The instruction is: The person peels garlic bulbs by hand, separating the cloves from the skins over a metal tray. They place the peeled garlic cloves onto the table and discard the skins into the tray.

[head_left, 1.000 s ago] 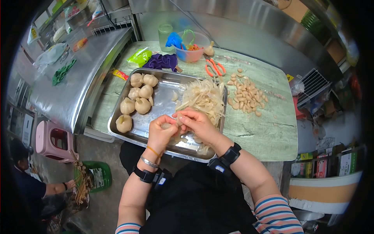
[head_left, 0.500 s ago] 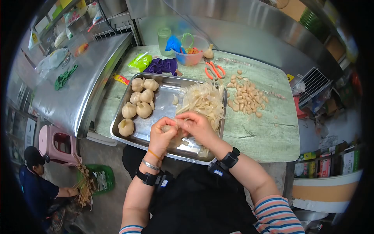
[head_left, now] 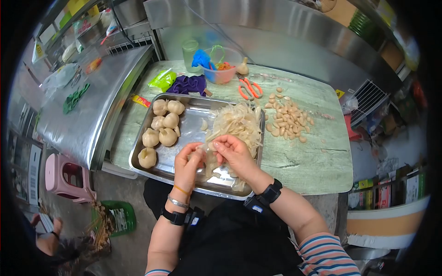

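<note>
Over the front part of a metal tray (head_left: pixel 184 178), my left hand (head_left: pixel 188 162) is closed around something pale, mostly hidden by its fingers. Close beside it on the right, my right hand (head_left: pixel 232 154) pinches a pale garlic clove (head_left: pixel 212 146) between thumb and fingers. Whole garlic bulbs (head_left: pixel 168 136) sit along the tray's left side. A heap of papery garlic skins (head_left: pixel 239 124) fills its right side, and a single clove (head_left: pixel 204 124) lies between them. Peeled cloves (head_left: pixel 289 119) are spread on the table (head_left: pixel 304 161) right of the tray.
Behind the tray are orange-handled scissors (head_left: pixel 251 89), a purple cloth (head_left: pixel 188 85), a plastic bowl (head_left: pixel 224 76), a glass jar (head_left: pixel 190 55) and a garlic bulb (head_left: pixel 242 67). At lower left are a pink stool (head_left: pixel 69 177), a green container (head_left: pixel 122 218) and another person's arm (head_left: pixel 48 241).
My hands have moved slightly apart, and a clove now shows at my right fingertips. The view has shifted a little. At lower left the other person has leaned down, mostly out of view.
</note>
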Tool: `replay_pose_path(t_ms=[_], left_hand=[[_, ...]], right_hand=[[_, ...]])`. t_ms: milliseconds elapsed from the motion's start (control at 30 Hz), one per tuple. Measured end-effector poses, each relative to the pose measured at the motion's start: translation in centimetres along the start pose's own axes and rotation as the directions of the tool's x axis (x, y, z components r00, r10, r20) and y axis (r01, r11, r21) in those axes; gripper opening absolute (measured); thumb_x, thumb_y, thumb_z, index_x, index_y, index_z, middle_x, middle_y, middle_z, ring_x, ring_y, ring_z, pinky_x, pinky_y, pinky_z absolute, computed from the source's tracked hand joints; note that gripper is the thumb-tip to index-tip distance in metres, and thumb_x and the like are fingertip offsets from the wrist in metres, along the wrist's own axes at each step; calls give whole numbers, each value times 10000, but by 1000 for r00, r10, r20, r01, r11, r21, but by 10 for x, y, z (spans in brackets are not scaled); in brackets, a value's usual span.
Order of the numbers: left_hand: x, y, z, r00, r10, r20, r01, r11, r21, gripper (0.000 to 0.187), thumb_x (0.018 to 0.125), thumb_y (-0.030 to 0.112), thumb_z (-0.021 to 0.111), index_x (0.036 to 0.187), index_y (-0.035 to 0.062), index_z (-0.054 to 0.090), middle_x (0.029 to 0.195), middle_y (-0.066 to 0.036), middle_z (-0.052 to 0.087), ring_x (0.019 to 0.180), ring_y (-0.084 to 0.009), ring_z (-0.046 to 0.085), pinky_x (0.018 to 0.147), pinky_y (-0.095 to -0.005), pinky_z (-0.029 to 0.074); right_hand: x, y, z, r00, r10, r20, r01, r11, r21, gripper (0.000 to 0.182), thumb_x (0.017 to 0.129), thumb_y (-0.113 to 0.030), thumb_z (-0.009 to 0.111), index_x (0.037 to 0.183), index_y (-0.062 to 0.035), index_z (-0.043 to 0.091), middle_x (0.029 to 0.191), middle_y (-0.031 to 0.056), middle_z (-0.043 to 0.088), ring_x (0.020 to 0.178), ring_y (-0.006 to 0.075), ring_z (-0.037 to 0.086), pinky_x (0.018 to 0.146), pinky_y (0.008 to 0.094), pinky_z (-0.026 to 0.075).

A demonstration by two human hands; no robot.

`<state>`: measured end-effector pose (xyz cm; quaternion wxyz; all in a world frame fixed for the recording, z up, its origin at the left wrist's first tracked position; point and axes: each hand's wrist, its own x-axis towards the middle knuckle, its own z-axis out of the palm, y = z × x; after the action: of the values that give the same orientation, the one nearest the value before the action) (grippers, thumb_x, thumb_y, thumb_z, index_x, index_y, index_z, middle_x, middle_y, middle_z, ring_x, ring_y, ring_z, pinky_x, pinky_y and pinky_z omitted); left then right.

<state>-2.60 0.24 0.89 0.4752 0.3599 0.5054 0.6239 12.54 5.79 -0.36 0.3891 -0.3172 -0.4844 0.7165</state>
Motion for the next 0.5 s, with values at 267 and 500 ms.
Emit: replay_pose_path(t_ms=[267, 500], left_hand=[[3, -3, -8, 983, -146, 110, 156, 983, -96, 150, 921, 168, 593, 963, 25, 614, 816, -33, 644, 647, -63, 544, 559, -183, 425], [-1, -5, 0, 994, -105, 6, 102, 982, 157, 110, 923, 147, 576, 941, 43, 606, 819, -59, 641, 678, -81, 571, 596, -202, 456]], right_hand=[[-3, -1, 7, 996, -82, 41, 85, 992, -91, 185, 922, -112, 589, 1069, 1, 578, 902, 37, 625, 746, 61, 569, 667, 195, 473], [-10, -14, 8, 997, 60, 57, -62, 998, 31, 220, 907, -138, 616, 1083, -10, 581, 917, 44, 627, 841, 98, 600, 762, 224, 491]])
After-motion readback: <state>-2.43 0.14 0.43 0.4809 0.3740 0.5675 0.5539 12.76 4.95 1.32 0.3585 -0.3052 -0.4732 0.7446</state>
